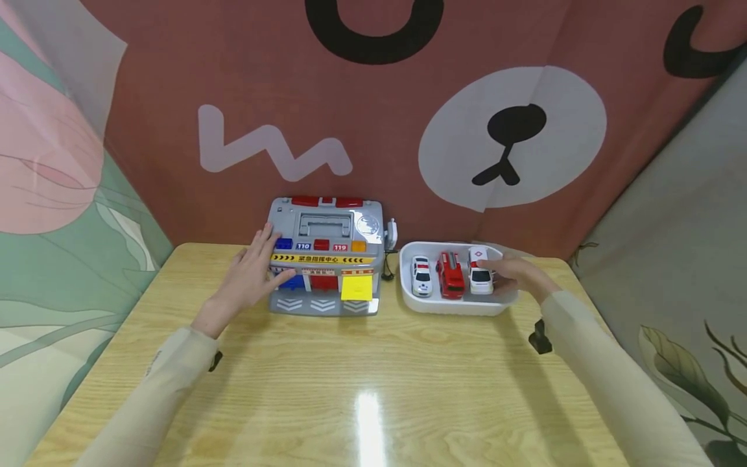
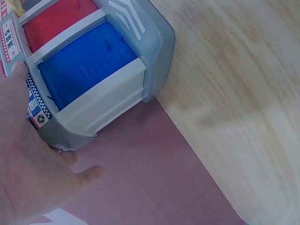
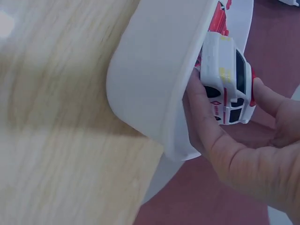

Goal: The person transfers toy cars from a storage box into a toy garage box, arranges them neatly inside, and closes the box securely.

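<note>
A grey toy garage point(image 1: 327, 227) stands at the back of the table, with a blue door point(image 2: 86, 63), a red door point(image 2: 56, 21) and a yellow panel point(image 1: 356, 288) along its front. My left hand point(image 1: 251, 269) rests against its left side, thumb stretched over the front edge and fingers fairly straight. To the right, a white tray point(image 1: 455, 308) holds a white police car point(image 1: 421, 277), a red fire truck point(image 1: 450, 275) and a white toy ambulance point(image 1: 481, 279). My right hand point(image 3: 248, 154) pinches the ambulance, thumb at its red roof light and fingers along its side.
The wooden table point(image 1: 327, 376) reaches forward from the garage and tray. A printed cloth point(image 1: 373, 130) hangs right behind them. A small white handset-like part point(image 1: 392, 232) juts from the garage's right side, with a dark cord below.
</note>
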`<state>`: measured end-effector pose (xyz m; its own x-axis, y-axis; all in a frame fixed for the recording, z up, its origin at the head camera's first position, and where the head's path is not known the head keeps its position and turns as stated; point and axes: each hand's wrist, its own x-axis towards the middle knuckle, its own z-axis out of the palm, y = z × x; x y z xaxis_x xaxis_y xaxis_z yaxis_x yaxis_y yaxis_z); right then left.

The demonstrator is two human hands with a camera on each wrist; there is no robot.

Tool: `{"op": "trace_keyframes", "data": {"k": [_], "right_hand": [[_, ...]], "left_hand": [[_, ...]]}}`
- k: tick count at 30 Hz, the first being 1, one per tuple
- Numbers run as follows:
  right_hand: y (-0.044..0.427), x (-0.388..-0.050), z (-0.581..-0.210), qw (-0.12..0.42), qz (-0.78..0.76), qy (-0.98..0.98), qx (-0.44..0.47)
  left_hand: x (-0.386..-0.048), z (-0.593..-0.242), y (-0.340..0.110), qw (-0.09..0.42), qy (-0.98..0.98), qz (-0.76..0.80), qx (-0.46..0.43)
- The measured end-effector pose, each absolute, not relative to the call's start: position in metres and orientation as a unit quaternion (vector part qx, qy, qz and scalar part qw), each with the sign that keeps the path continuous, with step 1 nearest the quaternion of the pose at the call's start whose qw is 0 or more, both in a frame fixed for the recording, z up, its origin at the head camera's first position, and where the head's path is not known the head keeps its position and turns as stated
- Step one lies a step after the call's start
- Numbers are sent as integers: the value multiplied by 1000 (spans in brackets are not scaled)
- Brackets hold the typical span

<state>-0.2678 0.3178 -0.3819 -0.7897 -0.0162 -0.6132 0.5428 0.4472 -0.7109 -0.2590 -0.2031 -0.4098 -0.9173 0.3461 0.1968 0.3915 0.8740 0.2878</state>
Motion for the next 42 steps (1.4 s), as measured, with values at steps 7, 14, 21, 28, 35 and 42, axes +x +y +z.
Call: {"op": "trace_keyframes", "data": {"k": [7,14,21,28,35,42], "right_hand": [[327,-253,-384,254,-577,764,134],[337,-238,-387,259,-621,733,97],[341,-229,-392,256,-666,695,88],[330,-214,-390,234,-663,709,57],[303,-190,-399,232,-673,702,12],[258,-171,-400,264,-682,682,-9]], "left_hand": [[-258,-409,-206,67,-964,-167,-195],[-259,-408,-206,62,-964,-163,-201],[-259,-409,-206,63,-963,-161,-207],[-261,-408,-204,66,-962,-158,-212],[-261,-413,-203,65,-964,-152,-209],[-259,-409,-205,68,-964,-156,-206]]}}
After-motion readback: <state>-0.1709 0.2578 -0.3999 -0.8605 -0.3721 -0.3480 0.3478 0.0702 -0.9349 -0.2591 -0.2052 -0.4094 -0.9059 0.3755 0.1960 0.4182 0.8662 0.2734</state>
